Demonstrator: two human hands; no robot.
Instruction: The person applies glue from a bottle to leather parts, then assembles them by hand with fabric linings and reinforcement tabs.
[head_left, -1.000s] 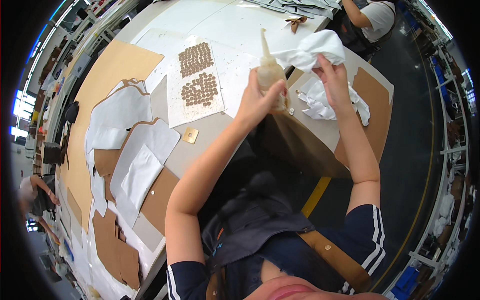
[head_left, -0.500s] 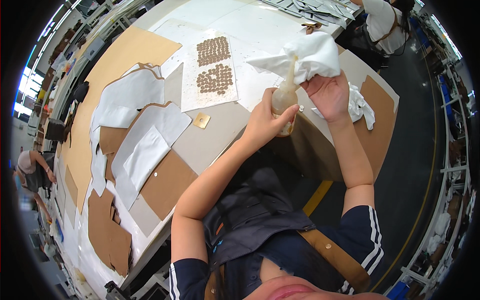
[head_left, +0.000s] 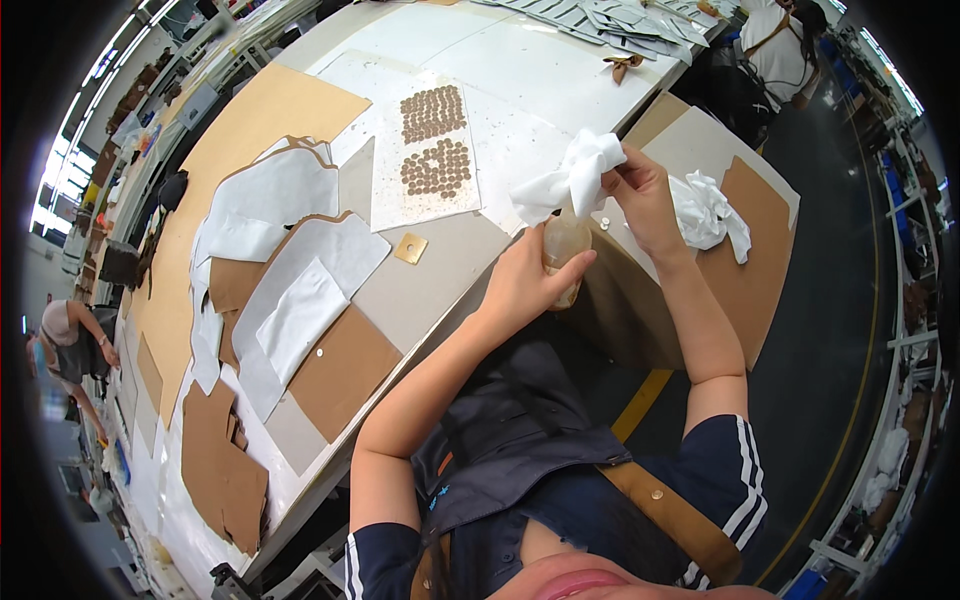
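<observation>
My left hand [head_left: 530, 275] is wrapped round a translucent squeeze bottle [head_left: 568, 243] with yellowish stains, held upright at the table's front edge. Just above it, my right hand [head_left: 640, 195] pinches a white cloth [head_left: 575, 175]. The cloth drapes over the bottle's nozzle and hides it. To the left of my hands lies a small square brass-coloured plate [head_left: 410, 248] with a hole in it. Beyond that, a white sheet [head_left: 385, 195] carries two groups of small round brown discs [head_left: 432, 113].
White-faced, brown-edged cut panels [head_left: 350, 240] lie at the left, with brown pieces [head_left: 215, 460] nearer. A crumpled white cloth [head_left: 705, 215] and a brown board [head_left: 745, 260] are at the right. Grey pieces [head_left: 630, 20] are stacked at the far edge. Other people [head_left: 75, 345] work nearby.
My right hand has gone from an open palm under the spread cloth to pinching it bunched up. The cloth has come down over the nozzle, and the bottle sits slightly lower.
</observation>
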